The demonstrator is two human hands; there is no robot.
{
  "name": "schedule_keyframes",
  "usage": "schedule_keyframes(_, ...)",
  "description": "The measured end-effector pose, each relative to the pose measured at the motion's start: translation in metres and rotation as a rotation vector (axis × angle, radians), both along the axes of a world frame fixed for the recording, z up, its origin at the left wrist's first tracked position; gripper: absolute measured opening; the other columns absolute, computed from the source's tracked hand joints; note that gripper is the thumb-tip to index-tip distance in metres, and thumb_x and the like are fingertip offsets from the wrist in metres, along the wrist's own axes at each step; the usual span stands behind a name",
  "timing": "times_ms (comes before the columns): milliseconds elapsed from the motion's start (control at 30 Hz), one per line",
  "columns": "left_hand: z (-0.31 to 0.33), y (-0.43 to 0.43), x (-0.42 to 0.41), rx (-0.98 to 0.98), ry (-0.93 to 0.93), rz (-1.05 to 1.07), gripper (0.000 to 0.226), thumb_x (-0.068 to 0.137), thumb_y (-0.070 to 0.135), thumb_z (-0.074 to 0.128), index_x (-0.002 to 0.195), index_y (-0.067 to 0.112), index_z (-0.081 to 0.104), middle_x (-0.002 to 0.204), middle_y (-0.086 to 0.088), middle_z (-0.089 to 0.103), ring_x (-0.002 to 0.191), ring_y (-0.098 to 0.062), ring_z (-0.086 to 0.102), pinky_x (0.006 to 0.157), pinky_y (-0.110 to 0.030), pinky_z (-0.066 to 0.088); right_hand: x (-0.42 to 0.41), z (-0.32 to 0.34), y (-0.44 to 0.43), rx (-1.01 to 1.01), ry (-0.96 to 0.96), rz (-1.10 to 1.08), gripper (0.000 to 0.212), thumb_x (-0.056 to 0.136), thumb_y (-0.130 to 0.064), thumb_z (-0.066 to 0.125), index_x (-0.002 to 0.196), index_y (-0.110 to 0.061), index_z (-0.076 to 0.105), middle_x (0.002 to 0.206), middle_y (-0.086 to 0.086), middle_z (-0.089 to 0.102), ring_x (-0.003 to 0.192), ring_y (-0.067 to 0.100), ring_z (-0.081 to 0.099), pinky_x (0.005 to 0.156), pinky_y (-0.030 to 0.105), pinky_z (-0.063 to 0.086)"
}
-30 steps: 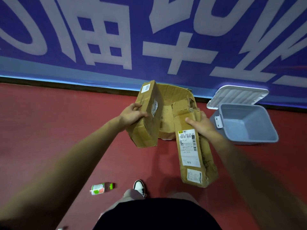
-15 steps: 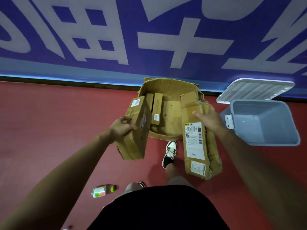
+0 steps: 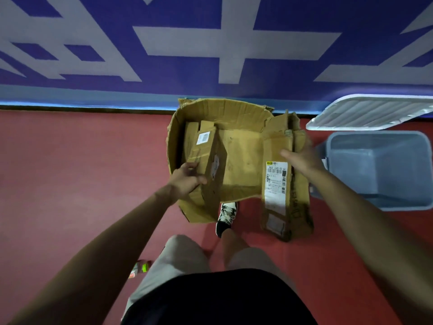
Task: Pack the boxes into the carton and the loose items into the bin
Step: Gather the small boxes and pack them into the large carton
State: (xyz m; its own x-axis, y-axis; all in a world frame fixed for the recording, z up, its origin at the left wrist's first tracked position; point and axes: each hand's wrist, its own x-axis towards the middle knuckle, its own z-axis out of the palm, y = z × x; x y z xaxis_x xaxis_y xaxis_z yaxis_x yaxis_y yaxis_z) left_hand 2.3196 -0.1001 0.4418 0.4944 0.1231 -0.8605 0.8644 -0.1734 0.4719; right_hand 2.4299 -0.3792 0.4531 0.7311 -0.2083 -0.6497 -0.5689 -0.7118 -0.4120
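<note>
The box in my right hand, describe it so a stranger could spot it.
Find the open carton against the blue wall, with the grey bin beside it. Toward the bin, the right hand holds a long cardboard box. Unlike the other box, it bears a tall white shipping label.

Black top, pale grey shorts, one sneaker (black and white) showing.

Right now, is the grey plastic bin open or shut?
Open: the white ribbed lid stands raised behind the grey plastic bin, whose inside shows.
</note>
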Motion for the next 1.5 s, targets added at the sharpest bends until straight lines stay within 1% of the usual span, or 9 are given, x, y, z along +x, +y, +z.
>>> schedule_keyframes(233,-0.069,-0.005,0.062,0.013,0.018,0.000,0.073,0.069,0.025,0.075,0.133,0.023,0.042,0.125,-0.003,0.056,0.115,-0.021,0.054,0.092,-0.028,0.043,0.049,-0.071,0.006,-0.129,0.092,0.112,0.103,0.074,-0.046,0.070,0.151,-0.023,0.006,0.146,0.018,0.037,0.129,0.037,0.043,0.101,0.042,0.042)
schedule_keyframes(367,-0.145,-0.003,0.090,-0.012,0.018,-0.026,0.090,0.046,0.047,0.074,0.127,0.047,0.035,0.130,-0.005,0.051,0.124,-0.030,0.046,0.102,-0.046,0.045,0.074,-0.137,0.018,-0.172,0.085,0.121,0.104,0.073,-0.046,0.071,0.151,-0.027,0.004,0.145,0.016,0.038,0.128,0.038,0.044,0.101,0.045,0.043)
schedule_keyframes(600,-0.277,-0.022,0.128,0.043,-0.060,-0.133,0.071,0.078,0.031,0.071,0.135,0.048,0.033,0.141,-0.003,0.021,0.128,-0.032,0.031,0.104,-0.051,0.040,0.110,-0.278,0.044,-0.272,0.008,0.217,0.101,0.080,-0.060,0.059,0.152,-0.018,0.002,0.146,0.017,0.037,0.129,0.036,0.043,0.097,0.045,0.040)
schedule_keyframes(833,-0.405,-0.048,0.121,0.185,-0.134,-0.242,0.076,0.079,0.034,0.069,0.142,0.038,0.027,0.147,-0.003,0.012,0.135,-0.031,0.020,0.106,-0.052,0.037,0.108,-0.414,0.062,-0.314,0.006,0.164,0.103,0.082,-0.063,0.055,0.152,-0.011,0.000,0.147,0.016,0.034,0.132,0.036,0.037,0.100,0.044,0.036)
schedule_keyframes(1033,-0.466,-0.056,0.112,0.401,-0.214,-0.316,0.081,0.080,0.033,0.068,0.143,0.038,0.019,0.150,-0.006,0.008,0.136,-0.028,0.017,0.109,-0.047,0.022,0.129,-0.480,0.083,-0.161,0.038,0.099,0.106,0.080,-0.063,0.057,0.152,-0.018,-0.006,0.154,0.013,0.023,0.139,0.034,0.027,0.108,0.042,0.029)
schedule_keyframes(1200,-0.496,-0.059,0.097,0.494,-0.084,-0.380,0.094,0.073,0.033,0.077,0.145,0.036,0.017,0.150,-0.010,0.006,0.132,-0.031,0.020,0.103,-0.047,0.035,0.105,-0.516,0.093,0.228,0.213,-0.071,0.088,0.089,-0.060,0.047,0.152,-0.027,-0.006,0.159,0.007,0.013,0.142,0.033,0.025,0.113,0.050,0.028)
schedule_keyframes(1367,-0.500,-0.058,0.103,0.558,0.035,-0.542,0.112,0.063,0.045,0.082,0.146,0.030,0.007,0.140,-0.013,0.017,0.129,-0.031,0.027,0.089,-0.038,0.048,0.046,-0.528,0.078,0.185,0.421,-0.025,0.059,0.103,-0.039,0.029,0.153,-0.020,0.005,0.157,0.010,0.021,0.140,0.030,0.030,0.103,0.034,0.033)
schedule_keyframes(1433,-0.503,-0.057,0.110,0.574,0.083,-0.606,0.120,0.061,0.050,0.082,0.146,0.026,0.001,0.139,-0.013,0.017,0.129,-0.030,0.028,0.086,-0.037,0.049,0.036,-0.536,0.078,0.172,0.392,-0.038,0.055,0.104,-0.030,0.031,0.153,-0.017,0.010,0.154,0.012,0.028,0.135,0.030,0.037,0.094,0.029,0.036)
schedule_keyframes(1500,-0.507,-0.057,0.112,0.611,0.097,-0.672,0.122,0.060,0.055,0.079,0.146,0.024,-0.001,0.138,-0.014,0.016,0.128,-0.029,0.029,0.085,-0.035,0.049,0.037,-0.547,0.078,0.119,0.336,-0.006,0.052,0.104,-0.026,0.032,0.152,-0.014,0.018,0.152,0.012,0.033,0.135,0.030,0.037,0.101,0.032,0.036)
